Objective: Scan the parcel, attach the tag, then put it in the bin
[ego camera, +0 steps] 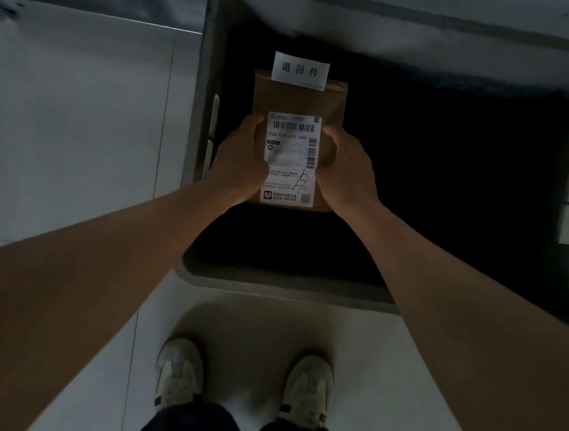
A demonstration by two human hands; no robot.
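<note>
A: Item one, the parcel (299, 101)?
B: Brown padded envelope, flat face up, held over the dark inside of the bin (206, 71). It touches neither wall nor rim.

A: Markings on it?
B: White shipping label (290, 159) with barcodes across its near half. White tag (300, 70) with three printed characters at its far edge, overhanging that edge a little.

A: Left hand (241, 163)?
B: Curled round the parcel's left edge, thumb lying on top beside the label, fingers tucked underneath and out of sight.

A: Right hand (345, 169)?
B: Same hold on the right edge, thumb on top touching the label's border, fingers hidden below. Both hands are closed on the parcel, with only the label's width between them.

A: The bin itself?
B: Grey, rounded corners, interior too dark to see the bottom. It stands on a pale tiled floor (79, 111).

A: Anything else?
B: Two pale shoes (179, 374) on the floor just short of the bin's near rim, dark trouser cuffs above them.
</note>
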